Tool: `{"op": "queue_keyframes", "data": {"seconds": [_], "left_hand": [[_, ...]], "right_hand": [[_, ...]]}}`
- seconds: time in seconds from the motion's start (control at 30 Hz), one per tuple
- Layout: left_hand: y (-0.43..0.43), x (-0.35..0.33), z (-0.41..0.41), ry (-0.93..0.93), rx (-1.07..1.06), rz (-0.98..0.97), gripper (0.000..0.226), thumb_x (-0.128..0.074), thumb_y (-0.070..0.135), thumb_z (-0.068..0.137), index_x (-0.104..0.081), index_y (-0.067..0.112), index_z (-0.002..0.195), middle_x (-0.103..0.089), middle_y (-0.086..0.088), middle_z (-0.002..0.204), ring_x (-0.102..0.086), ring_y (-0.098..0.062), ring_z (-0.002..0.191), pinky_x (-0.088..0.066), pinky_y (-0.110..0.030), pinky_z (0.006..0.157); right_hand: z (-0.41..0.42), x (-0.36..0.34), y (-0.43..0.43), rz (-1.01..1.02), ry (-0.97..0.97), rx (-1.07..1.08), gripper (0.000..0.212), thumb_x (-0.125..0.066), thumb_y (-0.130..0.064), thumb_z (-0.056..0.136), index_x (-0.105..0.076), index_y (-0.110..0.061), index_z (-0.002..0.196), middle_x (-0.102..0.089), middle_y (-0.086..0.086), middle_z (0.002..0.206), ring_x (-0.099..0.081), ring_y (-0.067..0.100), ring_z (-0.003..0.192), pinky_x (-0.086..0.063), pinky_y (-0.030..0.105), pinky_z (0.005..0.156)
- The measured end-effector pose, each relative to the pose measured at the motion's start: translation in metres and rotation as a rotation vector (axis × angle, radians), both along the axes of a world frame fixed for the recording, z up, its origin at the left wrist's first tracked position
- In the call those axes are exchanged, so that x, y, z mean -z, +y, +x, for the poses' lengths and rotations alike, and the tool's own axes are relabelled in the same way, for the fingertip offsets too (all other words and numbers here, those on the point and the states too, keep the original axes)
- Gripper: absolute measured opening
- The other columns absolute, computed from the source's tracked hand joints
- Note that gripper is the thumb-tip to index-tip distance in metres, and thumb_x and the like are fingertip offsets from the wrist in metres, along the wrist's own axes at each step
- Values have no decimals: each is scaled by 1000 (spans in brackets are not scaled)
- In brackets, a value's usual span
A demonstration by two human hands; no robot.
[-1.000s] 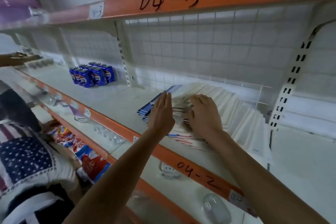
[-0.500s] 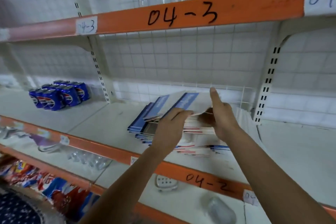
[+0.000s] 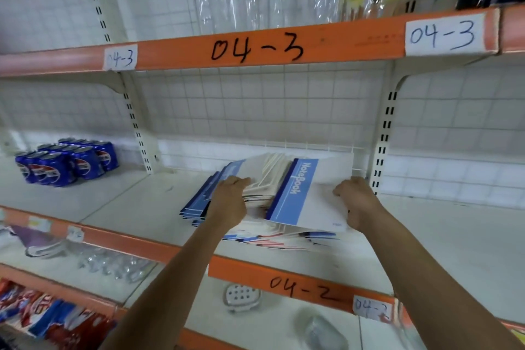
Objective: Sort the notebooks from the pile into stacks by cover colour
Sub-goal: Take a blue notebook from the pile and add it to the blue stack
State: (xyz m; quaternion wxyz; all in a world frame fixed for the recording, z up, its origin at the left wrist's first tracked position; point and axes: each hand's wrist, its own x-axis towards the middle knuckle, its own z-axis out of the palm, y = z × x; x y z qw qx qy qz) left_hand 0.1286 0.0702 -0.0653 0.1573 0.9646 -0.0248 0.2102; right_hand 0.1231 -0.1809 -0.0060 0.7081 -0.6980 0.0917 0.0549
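Observation:
A fanned pile of notebooks [image 3: 264, 176] lies on the white shelf [image 3: 119, 202] marked 04-2. Most covers show blue spines; some red-striped ones [image 3: 272, 244] stick out at the front bottom. On top lies a white notebook with a blue band reading NoteBook [image 3: 309, 193]. My right hand [image 3: 358, 202] grips this top notebook at its right edge. My left hand [image 3: 230, 202] has its fingers curled over the left part of the pile, beside a stack of blue notebooks [image 3: 199, 202].
A pack of blue soda cans [image 3: 68, 162] stands at the far left of the same shelf. An upright post [image 3: 383, 133] rises just right of the pile. The shelf below holds a soap dish [image 3: 241, 295], clear glasses [image 3: 113, 264] and snack packets [image 3: 42, 315].
The view has swung right and closer. My right hand has shifted from the pile's top to the right edge of the blue-banded notebook, which now lies flat and turned cover up.

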Motion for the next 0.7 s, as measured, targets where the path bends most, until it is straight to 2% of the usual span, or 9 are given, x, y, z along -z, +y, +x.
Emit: {"op": "queue_keyframes", "data": {"seconds": [0.1, 0.2, 0.3, 0.37, 0.43, 0.47, 0.53, 0.6, 0.7], "left_hand": [[-6, -13, 0, -183, 113, -8, 29, -50, 6, 93, -68, 13, 115, -62, -9, 122, -60, -25, 106, -45, -28, 92], [-37, -26, -13, -340, 260, -97, 29, -46, 10, 94, -69, 10, 112, -69, -10, 104, -65, -20, 92, -37, -11, 78], [-75, -30, -34, -259, 585, -132, 26, -53, 14, 93, -69, 12, 113, -70, -3, 102, -60, -2, 90, -39, -5, 82], [-86, -33, -45, -133, 635, -219, 26, -54, 22, 93, -71, 12, 110, -70, -1, 106, -60, 1, 98, -41, -6, 87], [-80, -34, -39, -136, 477, -317, 33, -46, 27, 96, -66, 12, 118, -65, -1, 119, -58, -3, 110, -38, -9, 94], [-69, -33, -29, -151, 304, -275, 37, -44, 22, 96, -57, 12, 129, -58, -3, 131, -51, -11, 122, -33, -13, 101], [-43, -28, -11, -5, -83, -106, 58, -45, 7, 92, -27, 9, 147, -29, -9, 153, -24, -24, 142, -19, -27, 116], [-26, -21, -6, 194, -310, 42, 68, -47, 7, 92, -11, 7, 150, -22, -13, 155, -20, -30, 143, -21, -38, 117], [-18, -7, -8, 108, -285, 49, 49, -50, 8, 93, -40, 9, 141, -52, -12, 136, -49, -27, 123, -38, -34, 106]], "right_hand": [[4, 2, -4, -16, 3, -8, 19, -37, 3, 93, -46, -5, 108, -51, 12, 94, -50, 26, 83, -45, 36, 77], [6, 2, -4, 73, 21, -20, 21, -37, -4, 96, -50, -5, 112, -56, 11, 92, -55, 27, 78, -49, 35, 68], [4, 2, -3, 209, 61, -45, 25, -45, -28, 99, -57, -8, 107, -65, 12, 92, -62, 28, 79, -53, 38, 68], [6, 7, -6, 144, 41, -42, 26, -53, -15, 95, -56, 1, 115, -62, 16, 93, -60, 28, 76, -53, 37, 66], [5, 12, -11, 81, 40, -44, 27, -48, 5, 91, -52, 8, 117, -60, 17, 89, -58, 28, 70, -53, 34, 59], [4, 13, -13, 70, 55, -50, 28, -46, 8, 89, -51, 8, 117, -59, 18, 92, -59, 29, 72, -53, 35, 60], [4, 15, -16, 48, 81, -66, 29, -45, 5, 88, -49, 4, 117, -57, 22, 103, -60, 33, 81, -53, 41, 68], [2, 13, -18, 31, 84, -85, 22, -44, 5, 87, -50, 1, 108, -57, 23, 105, -60, 35, 86, -52, 46, 74], [4, 15, -19, 46, 90, -98, 21, -43, 5, 88, -51, 0, 107, -55, 20, 103, -59, 34, 87, -51, 46, 76]]}}
